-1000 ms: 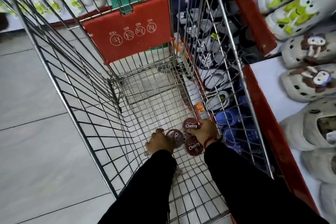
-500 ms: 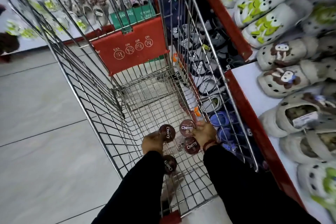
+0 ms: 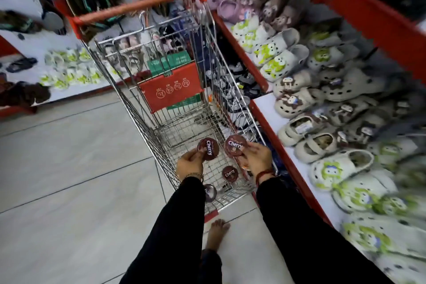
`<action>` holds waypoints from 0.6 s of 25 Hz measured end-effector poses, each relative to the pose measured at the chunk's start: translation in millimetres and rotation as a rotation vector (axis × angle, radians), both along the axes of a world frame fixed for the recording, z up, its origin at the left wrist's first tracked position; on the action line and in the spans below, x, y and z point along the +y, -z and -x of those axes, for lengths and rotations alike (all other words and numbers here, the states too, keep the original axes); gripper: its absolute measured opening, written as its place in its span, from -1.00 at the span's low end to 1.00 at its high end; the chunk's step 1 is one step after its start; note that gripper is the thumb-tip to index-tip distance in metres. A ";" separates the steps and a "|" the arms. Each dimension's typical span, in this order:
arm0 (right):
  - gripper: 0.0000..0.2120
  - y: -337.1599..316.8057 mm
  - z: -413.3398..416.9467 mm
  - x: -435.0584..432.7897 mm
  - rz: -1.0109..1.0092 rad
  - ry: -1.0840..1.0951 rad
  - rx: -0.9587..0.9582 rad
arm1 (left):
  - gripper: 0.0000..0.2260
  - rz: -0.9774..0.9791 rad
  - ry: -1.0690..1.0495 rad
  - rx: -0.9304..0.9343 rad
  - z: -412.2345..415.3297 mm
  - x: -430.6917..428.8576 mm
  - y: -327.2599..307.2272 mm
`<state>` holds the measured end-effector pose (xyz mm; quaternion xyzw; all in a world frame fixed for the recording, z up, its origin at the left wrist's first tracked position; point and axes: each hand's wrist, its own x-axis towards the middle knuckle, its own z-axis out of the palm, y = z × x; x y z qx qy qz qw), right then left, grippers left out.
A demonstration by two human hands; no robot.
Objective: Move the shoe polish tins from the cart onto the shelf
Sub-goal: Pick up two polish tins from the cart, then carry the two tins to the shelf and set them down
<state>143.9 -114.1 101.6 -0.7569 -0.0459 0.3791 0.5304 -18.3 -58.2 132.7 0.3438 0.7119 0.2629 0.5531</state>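
My left hand (image 3: 190,163) grips a round dark-red "Cherry" shoe polish tin (image 3: 208,148) above the near end of the wire cart (image 3: 147,122). My right hand (image 3: 255,157) holds another Cherry tin (image 3: 235,145) beside it, and possibly a second one under the palm. Two more tins lie on the cart floor: one (image 3: 229,173) between my wrists, one (image 3: 210,192) partly hidden by my left sleeve. The white shelf (image 3: 274,117) with a red edge runs along the cart's right side.
Several clog slippers (image 3: 322,143) with cartoon faces crowd the shelf, leaving a bare white strip at its front. The cart's red child-seat flap (image 3: 171,89) and handle (image 3: 138,6) are at the far end. Grey tiled floor (image 3: 76,168) lies left. My bare foot (image 3: 215,233) stands below the cart.
Both hands have lifted out of the cart bottom, each with a tin. The view has pulled back and up, showing the cart handle, more shelf and my foot.
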 end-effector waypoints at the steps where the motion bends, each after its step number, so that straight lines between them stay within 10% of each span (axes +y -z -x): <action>1: -0.73 -24.3 1.5 -12.6 -0.053 0.025 -0.006 | -0.64 -0.048 0.005 -0.027 -0.2 -8.1 -18.8; 15: -0.77 -274.1 -37.7 -198.9 -0.591 0.358 -0.331 | -0.65 -0.488 0.377 -0.450 -77.1 -107.3 -239.1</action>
